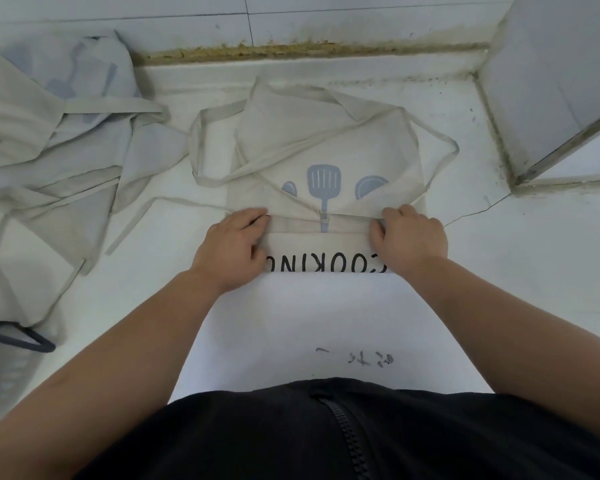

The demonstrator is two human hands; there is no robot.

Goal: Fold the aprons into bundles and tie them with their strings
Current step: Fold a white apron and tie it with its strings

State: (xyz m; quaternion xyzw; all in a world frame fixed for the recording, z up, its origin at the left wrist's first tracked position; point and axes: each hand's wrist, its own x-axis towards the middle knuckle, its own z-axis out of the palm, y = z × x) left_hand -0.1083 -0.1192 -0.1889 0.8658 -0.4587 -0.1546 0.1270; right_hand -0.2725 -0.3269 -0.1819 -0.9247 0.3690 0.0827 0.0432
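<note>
Gripping the apron (pixel 326 147) at frame centre: left hand (pixel 231 245) and right hand (pixel 413 237) curl fingers round its near folded edge, forearms rising from the bottom corners. Strings (pixel 208 181) loop outward. Pile (pixel 49 143) upper left; bare counter (pixel 326 323) below; wall (pixel 551 81) right.

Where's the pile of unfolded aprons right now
In the head view the pile lies at the far left of the white surface, left of the apron being folded.

1 head-worn wide-angle view, forward and steeply down, close over the counter (pixel 326 323)
</note>
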